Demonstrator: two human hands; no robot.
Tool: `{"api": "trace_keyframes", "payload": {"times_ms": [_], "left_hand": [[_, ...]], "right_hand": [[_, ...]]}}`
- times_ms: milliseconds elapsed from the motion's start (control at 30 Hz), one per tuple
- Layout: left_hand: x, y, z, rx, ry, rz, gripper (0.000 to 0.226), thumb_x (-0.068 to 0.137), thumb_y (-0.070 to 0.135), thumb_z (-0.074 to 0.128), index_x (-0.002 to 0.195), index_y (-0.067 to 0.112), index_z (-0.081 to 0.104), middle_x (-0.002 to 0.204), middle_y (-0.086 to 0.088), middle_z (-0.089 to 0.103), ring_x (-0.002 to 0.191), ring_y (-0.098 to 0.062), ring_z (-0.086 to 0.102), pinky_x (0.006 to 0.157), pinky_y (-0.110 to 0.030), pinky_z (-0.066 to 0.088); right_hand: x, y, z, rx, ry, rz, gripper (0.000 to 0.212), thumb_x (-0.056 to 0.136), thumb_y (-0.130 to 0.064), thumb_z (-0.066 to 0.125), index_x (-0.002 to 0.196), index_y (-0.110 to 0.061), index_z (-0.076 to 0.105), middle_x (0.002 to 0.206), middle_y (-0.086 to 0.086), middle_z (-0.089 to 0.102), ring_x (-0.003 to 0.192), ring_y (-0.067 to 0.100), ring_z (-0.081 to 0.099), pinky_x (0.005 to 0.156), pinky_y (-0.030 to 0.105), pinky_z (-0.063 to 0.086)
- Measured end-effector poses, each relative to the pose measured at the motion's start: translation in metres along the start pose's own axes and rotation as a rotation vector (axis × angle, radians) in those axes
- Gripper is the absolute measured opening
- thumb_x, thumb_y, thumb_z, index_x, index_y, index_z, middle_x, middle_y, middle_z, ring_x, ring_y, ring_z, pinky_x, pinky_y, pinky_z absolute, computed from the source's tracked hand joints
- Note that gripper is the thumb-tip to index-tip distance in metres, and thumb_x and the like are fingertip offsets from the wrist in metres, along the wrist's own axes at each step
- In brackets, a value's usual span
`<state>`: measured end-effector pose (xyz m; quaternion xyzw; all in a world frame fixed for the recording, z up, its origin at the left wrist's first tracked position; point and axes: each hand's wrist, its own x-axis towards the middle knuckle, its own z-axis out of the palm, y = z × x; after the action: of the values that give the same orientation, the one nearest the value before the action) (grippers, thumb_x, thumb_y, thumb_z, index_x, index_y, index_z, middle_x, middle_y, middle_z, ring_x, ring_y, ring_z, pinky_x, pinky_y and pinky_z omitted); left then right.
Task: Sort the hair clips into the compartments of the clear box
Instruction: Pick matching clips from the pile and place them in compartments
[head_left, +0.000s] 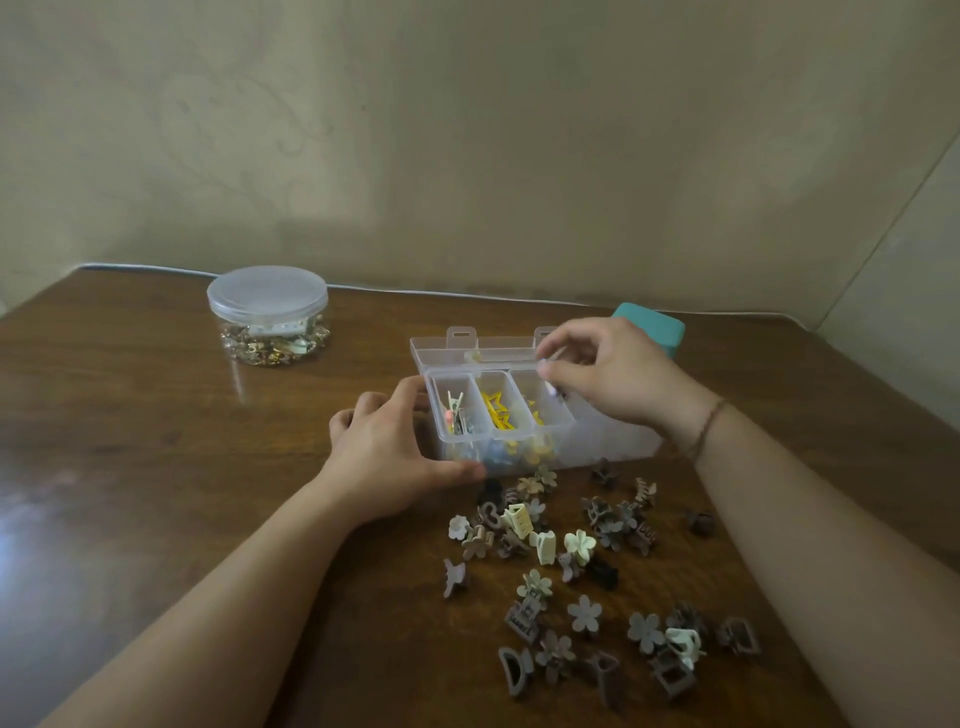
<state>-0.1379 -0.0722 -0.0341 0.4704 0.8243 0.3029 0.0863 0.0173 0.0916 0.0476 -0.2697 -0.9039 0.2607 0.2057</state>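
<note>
Dim beige walls are closing in behind a dark wooden desk (156, 441), where a clear box (613, 441) is sitting just right of the frame's centre, its lid folded back toward the wall. The left hand (395, 457) is gripping the box's near-left corner, thumb along the front wall, fingers curling round the side. The right hand (613, 374) is hovering over the right compartments with fingertips pinched together; whether a clip is sitting between them, I cannot tell. The loose clips (571, 571) are lying scattered below the box, toward the lower right of the frame, spreading between the two forearms. That pile is lying nearer the right hand, which is probably the one to reach down for the next clip while the left is steadying the box.
</note>
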Motion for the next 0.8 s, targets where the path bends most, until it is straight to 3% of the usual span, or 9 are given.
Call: {"api": "trace_keyframes", "payload": {"times_ms": [67, 267, 400, 500, 633, 700, 800], "left_hand": [[0.001, -0.002, 0.0, -0.005, -0.013, 0.002, 0.099, 0.06, 0.074, 0.07, 0.141, 0.038, 0.026, 0.139, 0.009, 0.045, 0.135, -0.016, 0.026, 0.111, -0.042, 0.014], [0.002, -0.006, 0.001, -0.027, 0.0, 0.025, 0.097, 0.06, 0.074, 0.07, 0.139, 0.04, 0.027, 0.134, 0.013, 0.047, 0.132, -0.013, 0.027, 0.109, -0.04, 0.014], [0.003, -0.003, 0.002, -0.021, 0.004, 0.009, 0.096, 0.057, 0.074, 0.071, 0.138, 0.04, 0.031, 0.125, 0.019, 0.048, 0.13, -0.013, 0.032, 0.108, -0.043, 0.018], [0.0, -0.014, -0.01, 0.08, -0.015, -0.011, 0.1, 0.051, 0.083, 0.066, 0.136, 0.042, 0.032, 0.132, 0.015, 0.051, 0.13, -0.015, 0.034, 0.108, -0.046, 0.021], [-0.001, -0.031, -0.032, -0.004, -0.095, -0.111, 0.111, 0.034, 0.09, 0.067, 0.132, 0.049, 0.033, 0.129, 0.014, 0.056, 0.124, -0.015, 0.048, 0.107, -0.048, 0.036], [-0.004, -0.037, -0.044, -0.029, -0.115, -0.135, 0.113, 0.033, 0.086, 0.072, 0.133, 0.049, 0.035, 0.127, 0.015, 0.058, 0.119, -0.015, 0.055, 0.104, -0.046, 0.042], [-0.01, -0.041, -0.054, -0.103, -0.106, -0.126, 0.115, 0.034, 0.073, 0.08, 0.137, 0.042, 0.041, 0.125, 0.018, 0.06, 0.113, -0.006, 0.058, 0.102, -0.04, 0.045]], "right_hand": [[0.009, 0.005, 0.002, -0.077, -0.037, -0.022, 0.003, 0.083, -0.027, 0.072, 0.086, -0.026, 0.071, 0.072, -0.009, 0.067, 0.065, 0.004, 0.059, 0.061, 0.018, 0.042], [-0.022, 0.017, -0.035, -0.105, 0.066, -0.109, 0.007, 0.083, -0.023, 0.072, 0.088, -0.027, 0.071, 0.081, -0.006, 0.07, 0.072, 0.002, 0.059, 0.062, 0.007, 0.042], [-0.06, 0.026, -0.064, -0.08, -0.137, -0.155, 0.014, 0.077, -0.033, 0.072, 0.09, -0.038, 0.07, 0.082, -0.01, 0.068, 0.08, 0.005, 0.061, 0.064, 0.012, 0.048], [-0.067, 0.03, -0.067, -0.006, -0.162, -0.19, 0.017, 0.075, -0.049, 0.069, 0.091, -0.042, 0.07, 0.087, -0.011, 0.069, 0.078, 0.013, 0.062, 0.061, 0.019, 0.051], [-0.069, 0.045, -0.071, -0.146, -0.236, -0.187, 0.019, 0.081, -0.027, 0.072, 0.09, -0.044, 0.069, 0.089, -0.025, 0.067, 0.078, -0.001, 0.06, 0.06, 0.009, 0.044], [-0.072, 0.058, -0.071, -0.217, -0.349, -0.109, 0.027, 0.082, -0.027, 0.072, 0.092, -0.052, 0.064, 0.093, -0.033, 0.063, 0.087, -0.006, 0.058, 0.064, 0.014, 0.045], [-0.073, 0.075, -0.065, -0.309, -0.477, -0.023, 0.037, 0.082, -0.033, 0.073, 0.097, -0.061, 0.056, 0.099, -0.031, 0.06, 0.091, -0.005, 0.057, 0.07, 0.019, 0.046]]}}
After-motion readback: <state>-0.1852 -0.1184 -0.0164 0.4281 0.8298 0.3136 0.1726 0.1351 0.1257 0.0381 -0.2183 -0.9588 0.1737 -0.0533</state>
